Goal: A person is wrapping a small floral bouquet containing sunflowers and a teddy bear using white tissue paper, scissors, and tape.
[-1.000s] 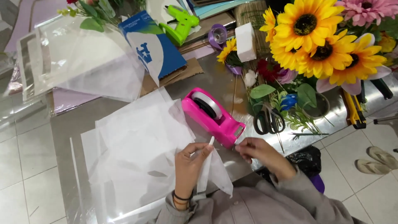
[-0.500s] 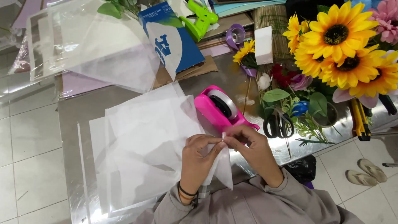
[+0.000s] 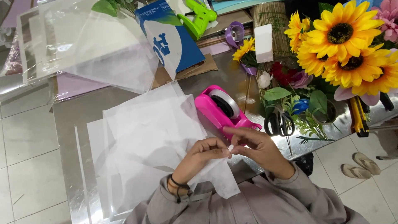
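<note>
Hands meeting over a steel worktable [image 3: 137,74], fingertips pinched together at the folded corner of a white tissue sheet [image 3: 145,141]. Left hand [image 3: 199,155] closed narrow on the paper's pleated edge, thumb and forefinger pressed tight, a dark band at the wrist. Right hand [image 3: 257,145] closed just as narrow on what looks like a small strip of clear tape, too slight to make out for certain, touching the same corner from the opposite side. Gathered point of the sheet lying directly between the two sets of fingers, equally near to both; rest of the paper spreading away leftward and forward across the table in overlapping layers, long axis running from the pinch toward the far left corner. A loose tail of the same tissue hanging down off the near table edge below the left hand. Pink tape dispenser [image 3: 224,110] just beyond the right hand, nearer to it than to the left, cutter end turned toward the fingers. Black-handled scissors [image 3: 280,124] just right of the dispenser, untouched. Further right, a bunch of artificial sunflowers [image 3: 344,45], well apart from the work. Clear plastic wrap [image 3: 83,45] at the far left, and a blue and white carton [image 3: 170,39] behind the tissue.
</note>
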